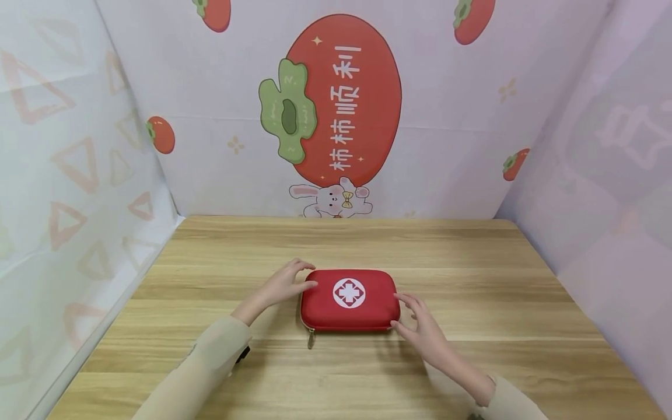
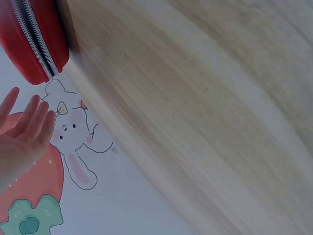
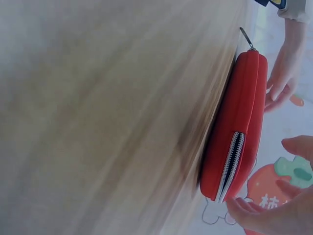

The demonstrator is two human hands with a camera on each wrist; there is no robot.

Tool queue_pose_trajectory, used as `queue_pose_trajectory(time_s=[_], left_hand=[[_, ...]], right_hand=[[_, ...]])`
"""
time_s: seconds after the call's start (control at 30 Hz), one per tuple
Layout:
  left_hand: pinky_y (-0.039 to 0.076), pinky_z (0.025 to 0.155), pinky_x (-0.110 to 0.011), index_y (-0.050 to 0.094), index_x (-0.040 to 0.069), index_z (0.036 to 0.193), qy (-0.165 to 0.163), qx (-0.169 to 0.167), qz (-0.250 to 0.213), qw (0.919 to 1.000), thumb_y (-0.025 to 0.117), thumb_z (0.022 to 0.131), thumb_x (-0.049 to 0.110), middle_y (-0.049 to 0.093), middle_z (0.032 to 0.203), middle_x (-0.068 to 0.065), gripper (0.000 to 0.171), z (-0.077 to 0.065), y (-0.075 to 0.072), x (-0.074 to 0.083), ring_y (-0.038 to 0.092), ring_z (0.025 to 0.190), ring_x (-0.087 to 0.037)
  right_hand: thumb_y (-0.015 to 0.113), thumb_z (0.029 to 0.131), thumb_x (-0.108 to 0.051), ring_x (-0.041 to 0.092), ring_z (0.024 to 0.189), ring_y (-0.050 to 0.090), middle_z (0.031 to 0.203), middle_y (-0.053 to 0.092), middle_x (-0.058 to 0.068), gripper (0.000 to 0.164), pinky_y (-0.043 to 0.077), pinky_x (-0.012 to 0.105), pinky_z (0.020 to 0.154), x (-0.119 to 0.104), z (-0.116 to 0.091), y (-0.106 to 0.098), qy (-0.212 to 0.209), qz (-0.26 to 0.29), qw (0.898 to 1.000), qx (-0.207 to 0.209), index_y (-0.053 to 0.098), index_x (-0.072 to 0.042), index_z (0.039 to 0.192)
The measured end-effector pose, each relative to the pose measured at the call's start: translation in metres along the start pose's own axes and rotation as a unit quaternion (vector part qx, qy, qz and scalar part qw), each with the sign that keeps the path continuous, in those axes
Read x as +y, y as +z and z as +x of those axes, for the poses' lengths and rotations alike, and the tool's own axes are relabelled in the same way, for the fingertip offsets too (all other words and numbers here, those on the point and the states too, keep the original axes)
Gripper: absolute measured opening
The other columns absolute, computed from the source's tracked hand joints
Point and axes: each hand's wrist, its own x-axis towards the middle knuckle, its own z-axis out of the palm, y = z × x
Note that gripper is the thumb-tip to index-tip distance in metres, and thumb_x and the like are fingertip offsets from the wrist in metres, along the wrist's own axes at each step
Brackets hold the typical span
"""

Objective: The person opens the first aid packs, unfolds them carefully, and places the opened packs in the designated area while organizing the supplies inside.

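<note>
A red zippered first-aid case (image 1: 349, 315) with a white cross emblem lies flat on the wooden table. Its metal zipper pull (image 1: 311, 338) hangs at the front left corner. My left hand (image 1: 283, 284) is at the case's left side, its relaxed fingers spread by the back left corner; the left wrist view shows these fingers (image 2: 34, 120) outstretched below the case. At the right end is my right hand (image 1: 422, 332), fingertips right at the edge and thumb by the front right corner. Silver zipper teeth (image 3: 231, 166) run along the case's side in the right wrist view.
The wooden tabletop (image 1: 472, 262) extends around the case on all sides. Behind it stands a white backdrop (image 1: 205, 169) printed with persimmons and a rabbit. Printed sheets also hang at the left (image 1: 47, 204) and right (image 1: 604, 204).
</note>
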Motion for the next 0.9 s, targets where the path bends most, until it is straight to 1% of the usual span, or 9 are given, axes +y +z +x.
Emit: queue_pose_trajectory(time_s=[0.07,0.13,0.23,0.3,0.43,0.53,0.7,0.83,0.9], left_hand=[[0.04,0.094,-0.045,0.053,0.002,0.117,-0.006,-0.014,-0.004,0.9999,0.065,0.08,0.028,0.049,0.115,-0.014,0.047,0.003,0.001,-0.002,0.046,0.109,-0.029],[0.038,0.097,-0.046,0.049,0.002,0.121,-0.013,-0.031,-0.008,0.9994,0.065,0.079,0.03,0.047,0.12,-0.015,0.053,0.006,0.002,-0.004,0.043,0.113,-0.029],[0.034,0.1,-0.044,0.045,0.002,0.125,-0.022,-0.06,-0.017,0.9978,0.066,0.078,0.032,0.044,0.125,-0.015,0.06,0.009,0.004,-0.005,0.039,0.118,-0.029],[0.033,0.102,-0.044,0.043,0.002,0.127,-0.027,-0.078,-0.027,0.9962,0.067,0.077,0.032,0.043,0.127,-0.015,0.063,0.01,0.006,-0.006,0.038,0.12,-0.029],[0.033,0.102,-0.043,0.041,0.004,0.129,-0.036,-0.103,-0.042,0.9932,0.067,0.077,0.033,0.044,0.128,-0.013,0.065,0.011,0.008,-0.006,0.038,0.12,-0.028],[0.037,0.099,-0.042,0.042,0.004,0.127,-0.044,-0.107,-0.058,0.9916,0.068,0.076,0.032,0.047,0.123,-0.011,0.063,0.01,0.008,-0.005,0.042,0.114,-0.026],[0.041,0.093,-0.039,0.043,0.002,0.119,-0.044,-0.108,-0.085,0.9895,0.07,0.075,0.028,0.051,0.113,-0.011,0.058,0.006,0.007,-0.004,0.048,0.104,-0.024],[0.042,0.092,-0.038,0.043,0.0,0.117,-0.044,-0.107,-0.101,0.9881,0.071,0.073,0.027,0.05,0.113,-0.012,0.058,-0.001,0.007,-0.003,0.048,0.103,-0.023],[0.042,0.091,-0.038,0.043,0.001,0.117,-0.043,-0.104,-0.106,0.988,0.071,0.073,0.027,0.049,0.113,-0.012,0.059,-0.004,0.009,-0.004,0.047,0.103,-0.024]], right_hand=[[0.066,0.078,-0.009,0.034,0.106,0.047,0.124,0.041,0.015,0.055,0.047,0.045,0.086,0.0,-0.004,-0.001,0.025,0.021,0.999,-0.007,0.043,-0.008,0.127],[0.065,0.078,-0.008,0.033,0.102,0.049,0.125,0.04,0.016,0.056,0.05,0.04,0.083,0.0,-0.007,-0.001,0.051,0.051,0.997,-0.019,0.041,-0.008,0.129],[0.064,0.078,-0.004,0.032,0.099,0.052,0.125,0.038,0.019,0.057,0.053,0.033,0.078,-0.002,-0.012,0.0,0.082,0.098,0.991,-0.039,0.039,-0.006,0.129],[0.064,0.077,-0.002,0.033,0.1,0.053,0.124,0.039,0.021,0.057,0.053,0.031,0.077,-0.002,-0.013,0.001,0.098,0.12,0.987,-0.051,0.039,-0.004,0.129],[0.064,0.077,-0.002,0.035,0.104,0.053,0.122,0.045,0.023,0.059,0.052,0.031,0.079,-0.001,-0.014,0.005,0.114,0.128,0.983,-0.063,0.038,-0.002,0.13],[0.063,0.077,-0.002,0.036,0.107,0.051,0.124,0.043,0.027,0.06,0.052,0.033,0.08,0.0,-0.014,0.007,0.12,0.139,0.981,-0.066,0.036,-0.001,0.131],[0.063,0.077,-0.002,0.04,0.11,0.047,0.131,0.032,0.031,0.061,0.051,0.031,0.081,0.002,-0.008,0.009,0.112,0.159,0.979,-0.064,0.036,0.002,0.131],[0.063,0.079,-0.002,0.039,0.111,0.046,0.132,0.032,0.031,0.059,0.051,0.033,0.08,0.004,0.002,0.008,0.108,0.172,0.977,-0.066,0.036,0.004,0.13],[0.062,0.08,-0.005,0.037,0.112,0.046,0.132,0.032,0.03,0.059,0.051,0.033,0.082,0.006,0.008,0.008,0.105,0.184,0.974,-0.08,0.033,0.004,0.131]])
